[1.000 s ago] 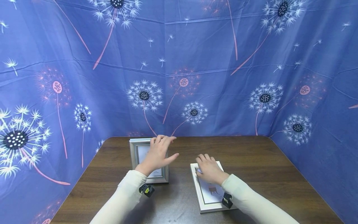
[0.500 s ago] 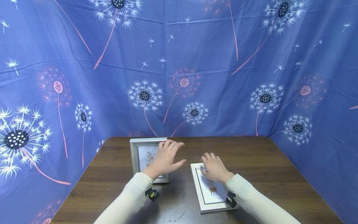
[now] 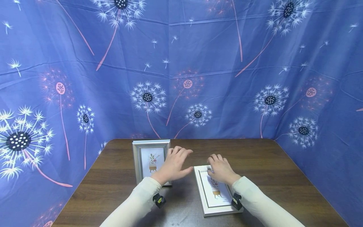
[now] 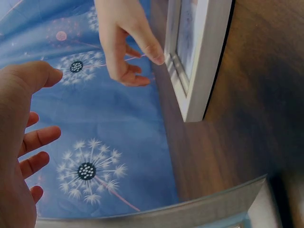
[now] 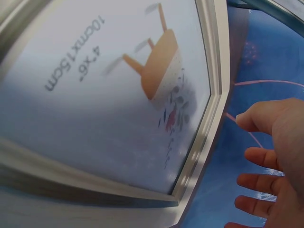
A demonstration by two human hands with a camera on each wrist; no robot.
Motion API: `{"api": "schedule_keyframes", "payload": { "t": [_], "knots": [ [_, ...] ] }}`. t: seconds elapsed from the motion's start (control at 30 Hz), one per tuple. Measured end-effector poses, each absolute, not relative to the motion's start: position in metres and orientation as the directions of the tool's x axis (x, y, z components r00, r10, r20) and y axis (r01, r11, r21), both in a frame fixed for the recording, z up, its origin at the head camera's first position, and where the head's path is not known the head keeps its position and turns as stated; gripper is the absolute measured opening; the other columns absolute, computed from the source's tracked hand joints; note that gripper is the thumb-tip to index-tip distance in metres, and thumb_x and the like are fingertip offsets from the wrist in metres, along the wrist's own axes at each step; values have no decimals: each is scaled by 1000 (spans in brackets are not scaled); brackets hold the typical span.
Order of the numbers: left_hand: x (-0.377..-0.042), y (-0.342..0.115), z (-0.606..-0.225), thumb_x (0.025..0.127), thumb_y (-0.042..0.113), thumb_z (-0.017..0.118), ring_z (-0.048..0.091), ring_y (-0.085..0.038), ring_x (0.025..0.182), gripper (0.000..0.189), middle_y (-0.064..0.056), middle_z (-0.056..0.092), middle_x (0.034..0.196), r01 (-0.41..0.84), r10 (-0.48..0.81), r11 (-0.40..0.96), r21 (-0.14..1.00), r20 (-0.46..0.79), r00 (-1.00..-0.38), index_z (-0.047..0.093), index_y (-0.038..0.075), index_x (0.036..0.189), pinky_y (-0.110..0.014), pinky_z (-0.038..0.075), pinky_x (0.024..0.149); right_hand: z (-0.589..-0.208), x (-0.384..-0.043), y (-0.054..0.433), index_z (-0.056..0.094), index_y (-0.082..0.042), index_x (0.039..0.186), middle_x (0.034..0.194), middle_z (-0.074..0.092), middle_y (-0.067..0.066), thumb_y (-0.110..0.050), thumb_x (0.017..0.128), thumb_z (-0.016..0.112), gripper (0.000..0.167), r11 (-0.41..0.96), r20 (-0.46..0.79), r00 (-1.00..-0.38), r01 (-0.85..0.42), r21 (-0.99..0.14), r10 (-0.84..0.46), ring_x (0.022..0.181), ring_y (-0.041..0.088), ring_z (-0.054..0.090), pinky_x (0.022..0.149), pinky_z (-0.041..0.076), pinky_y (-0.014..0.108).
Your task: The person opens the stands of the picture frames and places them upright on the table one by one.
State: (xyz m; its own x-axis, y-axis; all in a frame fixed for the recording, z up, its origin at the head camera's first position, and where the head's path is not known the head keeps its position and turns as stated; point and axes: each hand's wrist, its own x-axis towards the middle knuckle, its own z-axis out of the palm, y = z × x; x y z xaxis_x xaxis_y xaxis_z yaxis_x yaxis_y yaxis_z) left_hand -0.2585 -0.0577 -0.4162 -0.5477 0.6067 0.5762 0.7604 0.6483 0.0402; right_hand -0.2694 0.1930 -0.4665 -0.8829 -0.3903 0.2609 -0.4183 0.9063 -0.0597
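Note:
A silver picture frame (image 3: 138, 164) stands upright at the left of the table, showing a print of a plant in a pot on legs. My left hand (image 3: 173, 166) is just right of it, overlapping its right side in the head view. Its fingers are spread and hold nothing. To the right lies a white picture frame (image 3: 200, 193), face up and slightly turned, with a similar print. Over its upper right part hovers my right hand (image 3: 222, 170), fingers loosely bent. In the right wrist view, the right-hand fingers (image 5: 259, 183) show apart from the frame's edge, with nothing between them.
Both frames rest on a dark brown wooden table (image 3: 255, 164). A blue curtain with dandelion patterns (image 3: 221, 88) hangs behind it and along both sides. Each cream sleeve carries a small black camera (image 3: 159, 200) at the wrist.
My left hand has moved right and slightly down, uncovering the silver frame's print. My right hand has drifted right, so more of the white frame's print shows. Both frames have stayed in place.

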Motion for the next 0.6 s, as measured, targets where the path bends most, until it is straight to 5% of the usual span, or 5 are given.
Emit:
{"api": "schedule_keyframes", "payload": {
  "t": [0.6],
  "knots": [
    [-260, -33, -443, 87, 42, 69, 48, -19, 111, 56, 2, 61, 113, 747, 634, 660, 78, 475, -610, 55, 12, 133, -43, 34, 91, -468, -274, 206, 61, -5, 105, 106, 56, 11, -21, 80, 74, 33, 918, 272, -899, -382, -106, -343, 102, 35, 52, 83, 44, 54]
  ]
}}
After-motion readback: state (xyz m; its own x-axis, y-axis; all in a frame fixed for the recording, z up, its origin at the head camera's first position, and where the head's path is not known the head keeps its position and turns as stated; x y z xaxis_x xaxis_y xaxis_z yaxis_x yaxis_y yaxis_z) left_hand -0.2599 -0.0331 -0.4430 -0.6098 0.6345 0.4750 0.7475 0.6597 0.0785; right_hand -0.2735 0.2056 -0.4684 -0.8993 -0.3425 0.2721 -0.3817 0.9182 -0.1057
